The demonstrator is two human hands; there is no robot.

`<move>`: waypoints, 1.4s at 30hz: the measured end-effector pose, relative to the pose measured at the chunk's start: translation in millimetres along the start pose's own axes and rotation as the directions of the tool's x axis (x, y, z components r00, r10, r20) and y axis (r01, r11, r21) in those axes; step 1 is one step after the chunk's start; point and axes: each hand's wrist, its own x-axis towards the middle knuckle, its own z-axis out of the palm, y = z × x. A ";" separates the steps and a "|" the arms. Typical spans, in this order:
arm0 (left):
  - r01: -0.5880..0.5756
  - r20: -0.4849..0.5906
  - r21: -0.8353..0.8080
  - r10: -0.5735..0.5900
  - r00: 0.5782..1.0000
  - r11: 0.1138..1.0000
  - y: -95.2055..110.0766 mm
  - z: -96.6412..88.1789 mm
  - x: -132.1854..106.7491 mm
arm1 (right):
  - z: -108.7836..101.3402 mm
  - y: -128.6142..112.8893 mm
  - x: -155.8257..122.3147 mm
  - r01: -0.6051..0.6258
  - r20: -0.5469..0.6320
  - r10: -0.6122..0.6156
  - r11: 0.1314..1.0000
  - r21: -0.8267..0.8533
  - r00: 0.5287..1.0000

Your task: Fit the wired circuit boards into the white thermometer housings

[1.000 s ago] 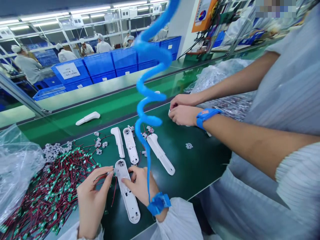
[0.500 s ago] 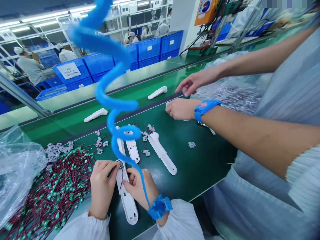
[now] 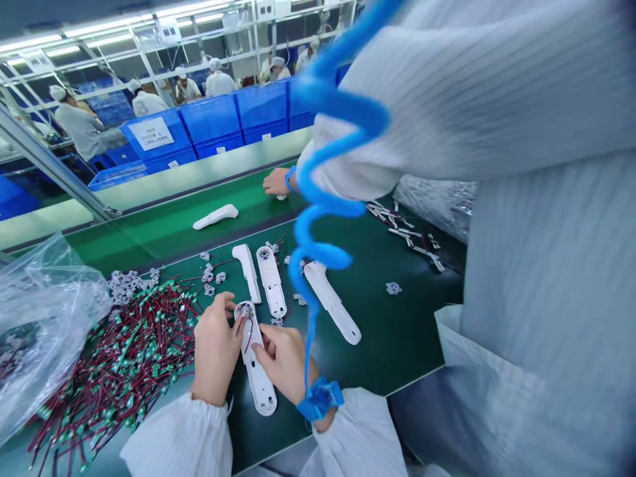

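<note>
at the near edge of the green worktop (image 3: 397,331), a white plastic housing (image 3: 256,377) lies open side up between the two hands, which leaves its interior reachable from above. the left hand (image 3: 216,348) is closed to a narrow pinch at the round opening in the housing's upper end, where a thin dark lead (image 3: 244,336) shows; whether the fingers grip the lead cannot be told. the right hand (image 3: 283,361) rests partly curled on the housing's middle, steadying it against the worktop. a blue wrist strap (image 3: 320,399) circles the right wrist, its coiled blue cord (image 3: 322,255) rising clear of the work. to the left, a heap of small green circuit boards with red leads (image 3: 114,358) lies within easy reach, beside a clear plastic bag (image 3: 40,311). farther on lie three more white housings (image 3: 271,281) and loose white moulded parts (image 3: 126,285). beyond, a co-worker's hand (image 3: 277,182) reaches over a green conveyor belt (image 3: 149,245), with blue crates (image 3: 213,119) past it.
</note>
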 end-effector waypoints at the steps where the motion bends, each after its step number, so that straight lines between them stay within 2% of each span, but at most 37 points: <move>1: 0.024 0.023 -0.040 -0.023 0.999 0.999 -0.2 0.1 0.2 | -1.1 -0.8 -1.1 0.009 -0.011 -0.009 1.000 0.008 1.000; 5: 0.061 0.129 -0.249 -0.029 0.991 0.967 -0.3 -5.8 -6.9 | -7.2 -7.9 -13.7 0.057 -0.046 -0.054 0.996 0.068 0.997; 9: 0.091 0.151 -0.377 -0.035 0.988 0.922 10.2 -22.9 -23.0 | -9.6 -17.0 -27.4 0.082 -0.068 -0.070 0.977 0.197 0.995; 13: 0.043 0.126 -0.277 -0.008 0.992 0.960 32.1 -40.6 -39.7 | -8.3 -25.5 -32.6 0.044 -0.105 -0.010 0.947 0.319 0.994; 17: -0.054 0.145 -0.184 0.082 0.986 0.981 43.2 -45.6 -52.4 | -8.6 -29.9 -33.1 0.072 -0.126 -0.031 0.938 0.338 0.991; 22: -0.028 0.136 -0.245 0.063 0.989 0.969 32.5 -40.7 -62.5 | -2.6 -33.0 -31.7 0.099 -0.122 -0.060 0.936 0.339 0.991; 29: 0.097 0.158 -0.210 -0.064 0.985 0.973 29.2 -44.2 -71.4 | 4.6 -43.4 -41.7 0.116 -0.150 -0.070 0.940 0.322 0.986; 36: 0.058 0.041 -0.163 -0.052 0.998 0.985 29.5 -40.4 -75.1 | 5.8 -38.8 -43.3 0.140 -0.127 -0.107 0.947 0.290 0.986; 42: 0.036 0.113 -0.079 -0.027 0.993 0.996 30.4 -39.2 -67.0 | 9.6 -34.6 -28.7 0.138 -0.143 -0.099 0.945 0.296 0.985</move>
